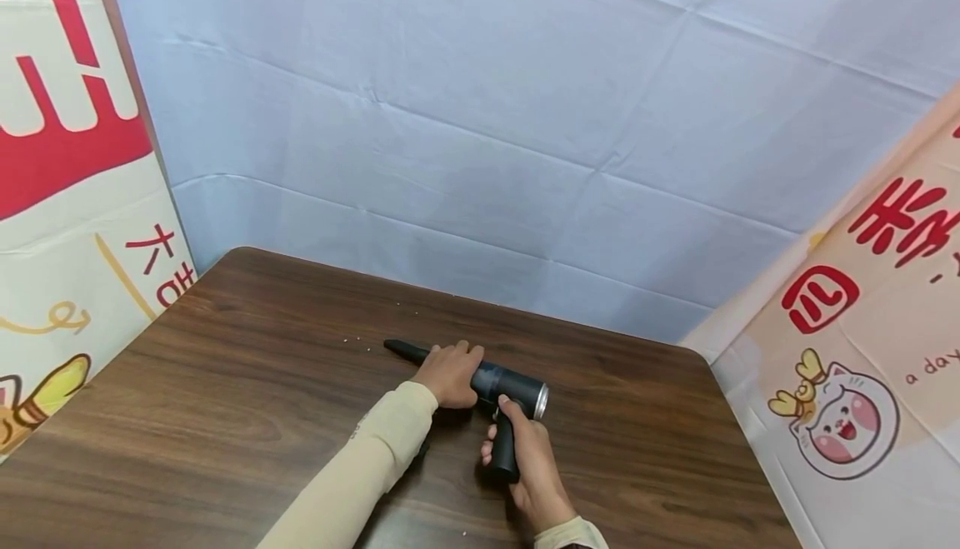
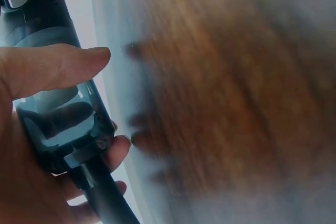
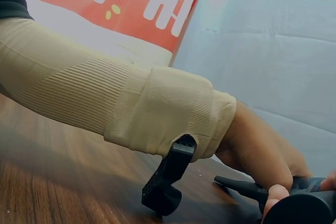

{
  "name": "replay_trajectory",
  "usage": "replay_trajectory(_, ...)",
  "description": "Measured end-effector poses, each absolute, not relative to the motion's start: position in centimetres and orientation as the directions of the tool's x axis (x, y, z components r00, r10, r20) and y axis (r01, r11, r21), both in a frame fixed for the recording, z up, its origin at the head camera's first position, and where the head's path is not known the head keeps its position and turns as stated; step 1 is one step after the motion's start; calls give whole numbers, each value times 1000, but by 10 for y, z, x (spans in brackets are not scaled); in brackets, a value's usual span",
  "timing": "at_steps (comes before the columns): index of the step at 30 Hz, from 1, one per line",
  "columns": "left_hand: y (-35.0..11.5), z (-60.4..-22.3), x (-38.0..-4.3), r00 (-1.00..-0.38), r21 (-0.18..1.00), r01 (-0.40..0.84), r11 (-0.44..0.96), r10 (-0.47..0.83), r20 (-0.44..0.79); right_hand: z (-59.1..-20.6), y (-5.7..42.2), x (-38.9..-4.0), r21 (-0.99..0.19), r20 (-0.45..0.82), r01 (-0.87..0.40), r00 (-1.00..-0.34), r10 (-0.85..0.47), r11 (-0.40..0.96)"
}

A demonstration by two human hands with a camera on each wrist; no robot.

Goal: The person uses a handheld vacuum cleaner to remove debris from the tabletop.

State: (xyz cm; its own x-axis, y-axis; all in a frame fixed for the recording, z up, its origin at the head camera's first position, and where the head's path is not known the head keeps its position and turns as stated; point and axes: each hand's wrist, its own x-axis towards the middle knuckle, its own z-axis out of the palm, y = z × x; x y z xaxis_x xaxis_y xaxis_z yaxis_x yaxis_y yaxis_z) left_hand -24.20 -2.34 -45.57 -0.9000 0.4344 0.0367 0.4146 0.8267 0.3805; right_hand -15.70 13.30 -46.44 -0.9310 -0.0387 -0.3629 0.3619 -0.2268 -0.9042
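A black handheld vacuum cleaner [image 1: 517, 384] with a silver rear rim is held over the brown table, its slim nozzle [image 1: 405, 351] pointing to the far left. My left hand [image 1: 450, 376] grips the front of its body from above. In the left wrist view the thumb lies across the clear dust cup [image 2: 60, 124], with fingers curled round the other side near the nozzle's base. My right hand [image 1: 534, 457] is wrapped round the handle [image 1: 505, 449], thumb high up near the body. The right wrist view shows the nozzle low beside the left hand [image 3: 262, 148].
Several small white crumbs [image 1: 358, 338] lie on the wooden table [image 1: 247, 382] near the nozzle tip. A pale cloth [image 1: 465, 157] hangs behind the table, with printed cloths at left [image 1: 75, 224] and right [image 1: 862, 382]. A black wrist mount [image 3: 176, 169] sticks out under the left sleeve.
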Motion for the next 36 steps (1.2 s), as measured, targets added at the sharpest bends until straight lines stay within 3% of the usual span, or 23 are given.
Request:
replay_trajectory(21,-29,-454,-231,-919,363,374,853,395,19,-464,137,-156,-897,-369,389,-920,-128,-209)
replay_trajectory(36,-37,-458,-235,-922,346,374,861,387,35,-467,124,-158,-893,-376,390,-921,-104,-223)
